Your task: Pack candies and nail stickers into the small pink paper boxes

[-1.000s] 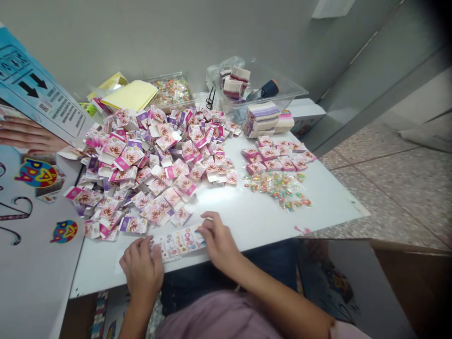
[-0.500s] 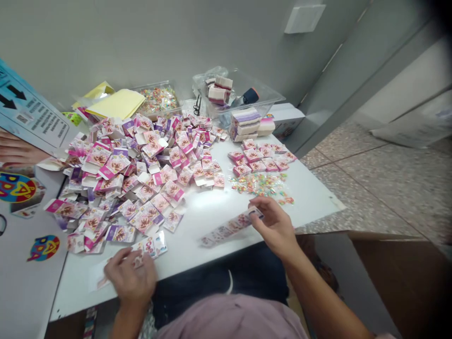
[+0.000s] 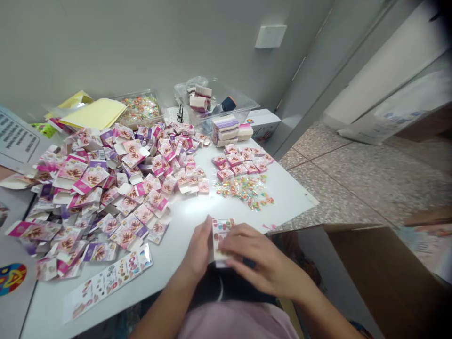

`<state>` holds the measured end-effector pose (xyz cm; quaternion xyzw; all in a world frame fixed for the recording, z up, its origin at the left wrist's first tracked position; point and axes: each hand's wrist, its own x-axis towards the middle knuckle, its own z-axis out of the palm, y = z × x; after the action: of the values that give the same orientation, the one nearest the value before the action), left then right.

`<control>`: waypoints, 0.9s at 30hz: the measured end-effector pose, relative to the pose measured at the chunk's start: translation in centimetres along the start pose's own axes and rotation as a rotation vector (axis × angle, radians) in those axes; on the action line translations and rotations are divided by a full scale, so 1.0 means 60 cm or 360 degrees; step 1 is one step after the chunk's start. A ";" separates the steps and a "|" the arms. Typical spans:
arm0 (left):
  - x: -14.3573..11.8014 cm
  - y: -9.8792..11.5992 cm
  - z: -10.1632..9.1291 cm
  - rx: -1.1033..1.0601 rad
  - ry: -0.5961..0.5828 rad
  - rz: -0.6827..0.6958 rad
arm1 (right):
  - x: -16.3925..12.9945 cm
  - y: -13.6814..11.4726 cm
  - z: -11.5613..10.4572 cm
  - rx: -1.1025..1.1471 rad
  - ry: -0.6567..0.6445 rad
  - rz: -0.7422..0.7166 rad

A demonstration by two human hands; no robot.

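Note:
My left hand (image 3: 197, 249) and my right hand (image 3: 257, 261) meet at the near edge of the white table (image 3: 282, 197) and both grip one small printed sticker strip (image 3: 221, 235), held upright between the fingers. A longer sticker strip (image 3: 109, 280) lies flat on the table to the left, apart from both hands. Beyond the hands a big heap of small pink and purple cardboard boxes (image 3: 106, 183) covers the table's left half.
A neat group of pink boxes (image 3: 242, 162) and a scatter of small colourful packets (image 3: 247, 190) lie right of centre. Clear tubs (image 3: 219, 101) and yellow paper (image 3: 93, 113) stand by the wall. A brown cardboard box (image 3: 381, 278) sits on the floor at right.
My right hand brought the strip it lifted back toward me. My left hand left the long strip on the table and came over to grip the short one. The view shifted right.

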<state>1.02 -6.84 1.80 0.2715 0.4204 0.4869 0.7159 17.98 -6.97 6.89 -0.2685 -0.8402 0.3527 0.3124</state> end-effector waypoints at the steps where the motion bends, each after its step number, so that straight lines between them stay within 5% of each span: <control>1: 0.002 0.001 -0.001 0.0080 0.0054 -0.0010 | -0.004 -0.001 0.008 0.0050 -0.0024 -0.0021; 4: -0.001 -0.002 0.006 0.0338 0.0303 0.0185 | -0.014 0.009 0.052 0.0182 0.0533 0.0144; 6: -0.010 -0.005 0.014 0.0414 0.0309 0.0397 | -0.017 0.022 0.085 0.0267 0.0937 0.0505; 10: -0.027 -0.010 0.022 0.0573 0.0119 0.0413 | -0.017 0.047 0.119 0.1015 0.0689 0.0979; 16: -0.009 -0.032 -0.007 0.1097 0.0299 0.0554 | -0.023 0.051 0.117 0.1399 0.0820 0.0916; 21: 0.003 -0.046 -0.020 0.0849 0.0130 0.0166 | -0.035 0.065 0.112 0.0794 0.0585 0.0745; 24: 0.021 -0.031 -0.023 0.1497 0.0220 0.0459 | -0.050 0.094 0.098 0.0205 0.0583 0.0542; 27: 0.060 -0.006 -0.023 0.2335 0.0348 0.0934 | -0.070 0.130 0.075 -0.0224 0.0878 0.0485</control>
<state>0.62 -3.67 -0.36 0.7237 0.6129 0.2783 0.1519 19.36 -6.95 -2.94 -0.4978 -0.6961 0.2504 0.4527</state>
